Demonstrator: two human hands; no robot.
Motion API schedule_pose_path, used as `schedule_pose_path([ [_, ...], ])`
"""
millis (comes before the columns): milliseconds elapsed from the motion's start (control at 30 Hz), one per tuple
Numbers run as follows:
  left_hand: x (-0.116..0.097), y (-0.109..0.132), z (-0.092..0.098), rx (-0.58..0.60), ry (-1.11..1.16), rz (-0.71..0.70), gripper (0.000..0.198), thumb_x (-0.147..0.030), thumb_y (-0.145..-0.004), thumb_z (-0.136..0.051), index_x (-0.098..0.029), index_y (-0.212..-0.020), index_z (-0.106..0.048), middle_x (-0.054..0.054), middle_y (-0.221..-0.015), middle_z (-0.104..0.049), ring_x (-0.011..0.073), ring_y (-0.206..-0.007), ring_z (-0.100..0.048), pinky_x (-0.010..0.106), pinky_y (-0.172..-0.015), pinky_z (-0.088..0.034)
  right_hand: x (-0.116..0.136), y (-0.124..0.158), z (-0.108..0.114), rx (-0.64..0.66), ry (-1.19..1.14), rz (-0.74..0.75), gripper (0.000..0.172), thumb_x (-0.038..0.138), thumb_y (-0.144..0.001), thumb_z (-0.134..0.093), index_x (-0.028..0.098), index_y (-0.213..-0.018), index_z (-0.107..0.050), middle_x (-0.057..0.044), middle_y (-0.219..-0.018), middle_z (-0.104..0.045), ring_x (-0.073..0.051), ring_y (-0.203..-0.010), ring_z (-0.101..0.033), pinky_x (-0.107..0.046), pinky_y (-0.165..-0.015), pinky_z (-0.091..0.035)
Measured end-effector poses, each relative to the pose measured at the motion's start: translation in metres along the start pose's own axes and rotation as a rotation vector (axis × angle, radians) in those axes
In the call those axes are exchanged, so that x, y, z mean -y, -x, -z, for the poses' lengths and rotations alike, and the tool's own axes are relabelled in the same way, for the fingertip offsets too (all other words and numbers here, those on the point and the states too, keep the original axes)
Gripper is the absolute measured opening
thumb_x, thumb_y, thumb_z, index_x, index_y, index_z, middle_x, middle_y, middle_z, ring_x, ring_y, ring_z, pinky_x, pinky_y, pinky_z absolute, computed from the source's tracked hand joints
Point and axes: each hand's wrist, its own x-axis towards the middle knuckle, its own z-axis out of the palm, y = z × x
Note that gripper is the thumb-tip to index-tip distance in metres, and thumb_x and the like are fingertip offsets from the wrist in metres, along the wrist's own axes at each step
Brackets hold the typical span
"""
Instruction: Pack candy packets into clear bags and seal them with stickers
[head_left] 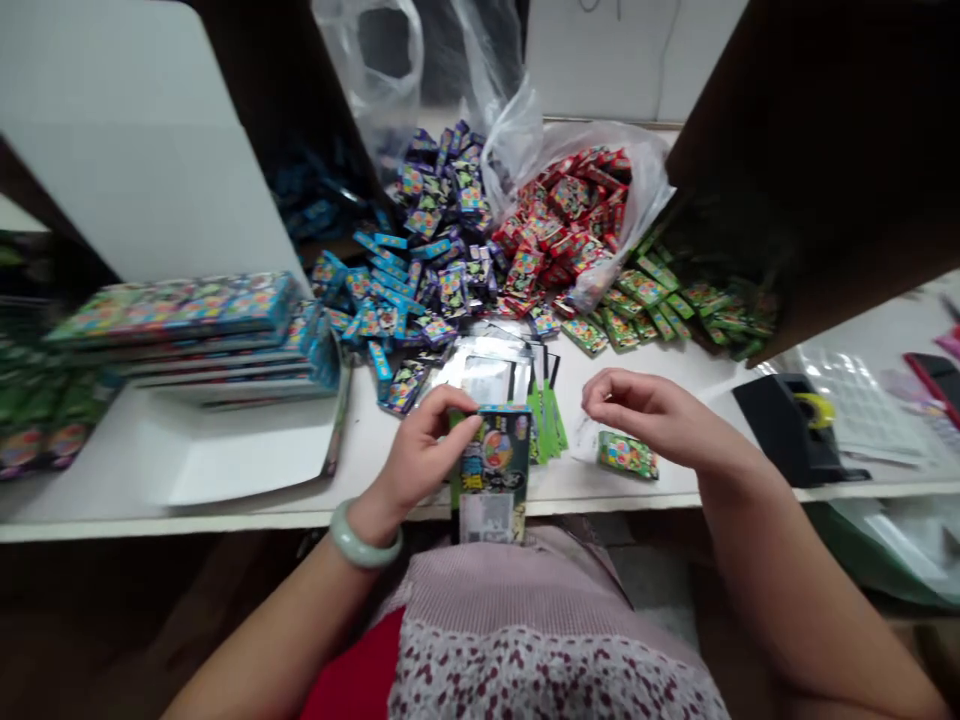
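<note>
Bright, even light from above, soft shadows only. White table top (720,375) is near blown out. Clear plastic bag (517,140) shows white glare. Dark brown cardboard box (825,150) upper right & the space under the table are dim, detail lost. Centre is sharpest: green-and-black printed card pack (491,465) in left hand (420,460). Stack of flat colourful packs (195,325) at left is smeared. Table edge bows, i.e. wide-angle distortion.
</note>
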Motion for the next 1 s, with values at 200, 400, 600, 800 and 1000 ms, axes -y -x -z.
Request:
schedule_pose_path([
  [200,-0.004,0.005,0.002,0.028,0.032,0.044,0.005,-0.024,-0.086,-0.058,-0.020,-0.089,-0.058,0.001,-0.082,-0.057,0.0143,-0.077,-0.054,0.027,-0.069,-0.044,0.041,-0.062,-0.049,0.189,0.147,0.117,0.017,0.034,-0.082,-0.063,0.020,-0.072,-0.063,-0.001,-0.070,-0.063,-0.014,-0.064,-0.056,-0.027,-0.059,-0.044],
  [400,-0.001,0.007,0.005,0.036,0.078,0.008,0.010,-0.030,-0.089,-0.057,-0.020,-0.089,-0.058,0.002,-0.084,-0.058,0.0150,-0.080,-0.054,0.029,-0.071,-0.043,0.029,-0.078,-0.056,0.251,0.180,0.021,0.021,0.039,-0.079,-0.064,0.022,-0.066,-0.063,-0.001,-0.062,-0.062,-0.013,-0.056,-0.052,-0.026,-0.049,-0.040],
  [600,0.002,0.005,-0.001,-0.038,0.061,-0.004,0.017,-0.029,-0.081,-0.070,-0.021,-0.085,-0.056,0.000,-0.082,-0.057,0.0151,-0.079,-0.054,0.030,-0.074,-0.043,0.029,-0.080,-0.059,0.236,0.186,0.011,0.022,0.040,-0.078,-0.065,0.022,-0.065,-0.064,-0.001,-0.060,-0.063,-0.013,-0.053,-0.053,-0.025,-0.046,-0.038],
  [800,0.004,0.011,-0.003,-0.050,0.116,0.032,0.016,-0.022,-0.080,-0.067,-0.020,-0.091,-0.057,0.002,-0.086,-0.058,0.0152,-0.083,-0.056,0.030,-0.077,-0.047,0.019,-0.087,-0.062,0.324,-0.071,-0.199,0.022,0.040,-0.067,-0.075,0.022,-0.068,-0.064,0.000,-0.063,-0.064,-0.013,-0.055,-0.054,-0.025,-0.050,-0.042],
  [1000,-0.006,0.045,0.008,0.210,0.461,0.269,0.037,-0.040,-0.084,-0.067,-0.018,-0.111,-0.057,0.009,-0.102,-0.066,0.0206,-0.092,-0.065,0.034,-0.080,-0.055,0.015,-0.076,-0.067,0.463,-0.456,-0.479,0.030,0.043,-0.064,-0.077,0.018,-0.075,-0.065,-0.001,-0.066,-0.065,-0.014,-0.058,-0.059,-0.026,-0.055,-0.048],
])
